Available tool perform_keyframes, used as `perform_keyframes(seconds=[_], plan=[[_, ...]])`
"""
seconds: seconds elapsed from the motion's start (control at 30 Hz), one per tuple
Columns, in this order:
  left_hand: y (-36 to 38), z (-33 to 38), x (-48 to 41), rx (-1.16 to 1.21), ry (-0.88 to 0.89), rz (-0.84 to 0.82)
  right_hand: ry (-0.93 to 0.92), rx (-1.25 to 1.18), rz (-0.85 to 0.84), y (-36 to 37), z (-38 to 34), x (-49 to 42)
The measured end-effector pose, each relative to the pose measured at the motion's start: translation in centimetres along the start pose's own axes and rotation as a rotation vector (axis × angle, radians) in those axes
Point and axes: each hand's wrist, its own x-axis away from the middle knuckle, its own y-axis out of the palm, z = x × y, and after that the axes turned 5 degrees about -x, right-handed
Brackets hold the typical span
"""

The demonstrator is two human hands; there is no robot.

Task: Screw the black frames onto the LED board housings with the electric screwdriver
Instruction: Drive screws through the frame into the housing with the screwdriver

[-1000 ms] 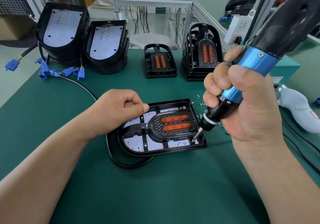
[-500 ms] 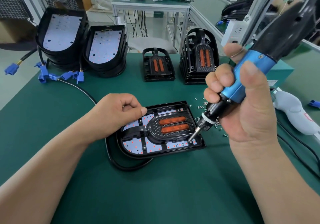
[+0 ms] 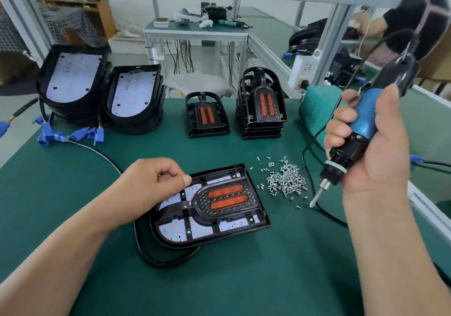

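An LED board housing [image 3: 264,223] lies on the green mat at centre, with a black frame [image 3: 192,204] holding two orange lenses seated in it. My left hand [image 3: 151,184], fingers curled, rests on the housing's far left corner with the thumb pressing its edge. My right hand [image 3: 366,149] grips the blue and black electric screwdriver [image 3: 361,130]. Its bit tip [image 3: 313,202] hangs over the mat to the right of the housing, beside a heap of small silver screws [image 3: 285,181].
Two stacks of bare LED housings [image 3: 73,83] with blue connectors [image 3: 70,135] stand at the back left. Two stacks of black frames [image 3: 262,103] stand at the back centre. A teal power box [image 3: 317,113] and black cords lie at the right. The mat's near half holds only my arms.
My right hand lifted the screwdriver off the housing's near right corner and moved it right, over the mat by the screws. The left hand stayed on the housing.
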Motion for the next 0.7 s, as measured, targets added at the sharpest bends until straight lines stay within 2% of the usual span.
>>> perform_keyframes(seconds=[0.13, 0.27, 0.4, 0.7], plan=[[0.0, -0.2, -0.1, -0.020, 0.007, 0.005, 0.012, 0.105, 0.036, -2.3, -2.3, -0.8], [-0.1, -0.2, -0.1, 0.004, 0.007, -0.003, 0.000, 0.360, 0.089, -4.2, -3.7, -1.4], [-0.1, -0.1, -0.1, 0.016, -0.007, -0.014, -0.003, 0.670, 0.101, -6.0, -3.5, -1.6], [-0.4, 0.7, 0.2, 0.028, -0.042, -0.019, 0.137, 1.517, 0.068, -8.0, -1.1, -2.7]])
